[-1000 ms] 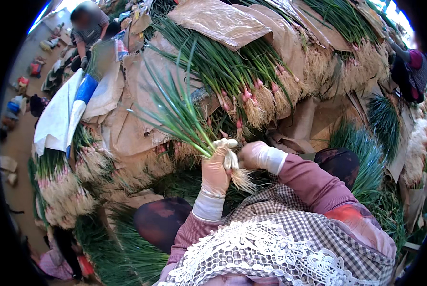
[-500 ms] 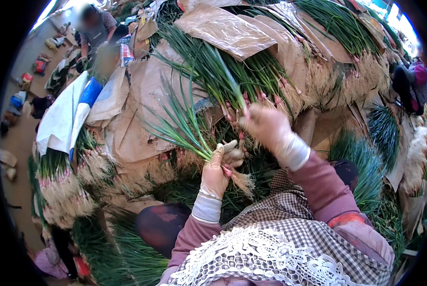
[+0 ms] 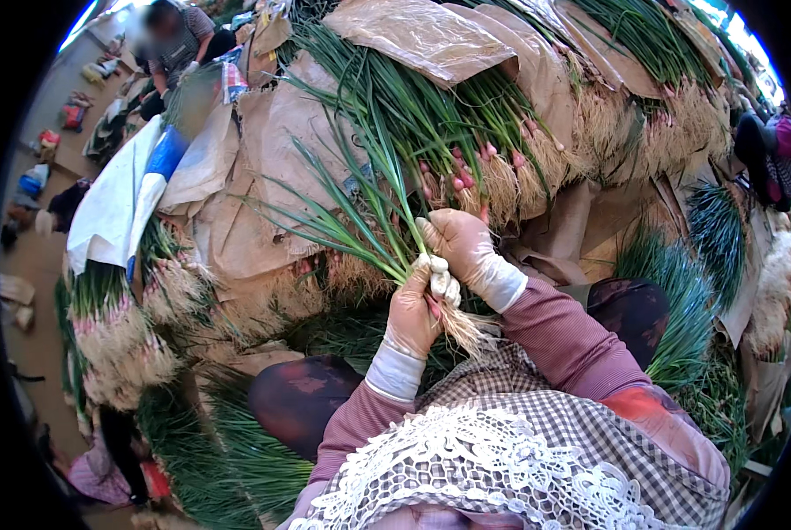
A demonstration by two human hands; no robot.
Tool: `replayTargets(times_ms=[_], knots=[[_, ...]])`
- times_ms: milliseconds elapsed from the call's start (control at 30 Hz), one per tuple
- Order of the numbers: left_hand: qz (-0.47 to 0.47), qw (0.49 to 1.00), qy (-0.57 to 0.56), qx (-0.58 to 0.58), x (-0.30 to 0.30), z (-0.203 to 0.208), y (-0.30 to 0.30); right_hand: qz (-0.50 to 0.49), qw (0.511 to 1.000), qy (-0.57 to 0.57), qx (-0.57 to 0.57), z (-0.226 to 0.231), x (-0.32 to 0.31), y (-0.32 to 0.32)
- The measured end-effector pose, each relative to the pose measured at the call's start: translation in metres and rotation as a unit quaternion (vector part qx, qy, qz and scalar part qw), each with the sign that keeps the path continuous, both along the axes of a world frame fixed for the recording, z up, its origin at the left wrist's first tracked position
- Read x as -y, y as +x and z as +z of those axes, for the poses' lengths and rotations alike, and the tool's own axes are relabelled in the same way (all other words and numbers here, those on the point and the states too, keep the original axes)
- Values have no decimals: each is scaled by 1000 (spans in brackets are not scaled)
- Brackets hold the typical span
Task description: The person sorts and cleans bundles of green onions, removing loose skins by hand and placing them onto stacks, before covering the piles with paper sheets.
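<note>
Before one big heap of green onions point(image 3: 395, 124), we seem to be building up a bunch.
One bunch point(image 3: 386, 258) hangs on our near side of the heap, its leaves too many to count; of our two hands, the left hand point(image 3: 415, 322) is closed around its base, while the right hand point(image 3: 466, 243) seems to pinch one stalk point(image 3: 408, 212) beside it. We judge the next move calls for settling that stalk evenly among the others.

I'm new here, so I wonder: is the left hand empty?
No, the left hand is closed around an onion-like bunch with green leaves and roots.
</note>
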State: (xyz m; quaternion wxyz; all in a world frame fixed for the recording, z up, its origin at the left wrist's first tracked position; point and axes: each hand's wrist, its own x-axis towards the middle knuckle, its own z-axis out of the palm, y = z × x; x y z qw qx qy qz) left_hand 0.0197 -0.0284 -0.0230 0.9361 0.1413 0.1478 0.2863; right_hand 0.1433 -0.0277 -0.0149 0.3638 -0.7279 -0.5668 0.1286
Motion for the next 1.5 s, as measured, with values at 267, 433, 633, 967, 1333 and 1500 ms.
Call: replayTargets(times_ms=[267, 433, 633, 967, 1333, 1500], knots=[[25, 988, 120, -97, 2, 16, -13, -15, 964, -265, 12, -28, 17, 20], [2, 941, 200, -272, -9, 4, -7, 141, 909, -308, -244, -17, 30, 29], [-61, 907, 234, -345, 9, -4, 3, -24, 988, -150, 40, 16, 1, 5], [38, 975, 140, -167, -8, 11, -8, 197, 911, -357, 66, -49, 56, 27], [-16, 986, 130, -103, -18, -1, -12, -144, 980, -127, 54, 25, 34, 77], [21, 982, 104, -156, -12, 0, -3, 28, 993, -113, -27, 25, 56, 22]])
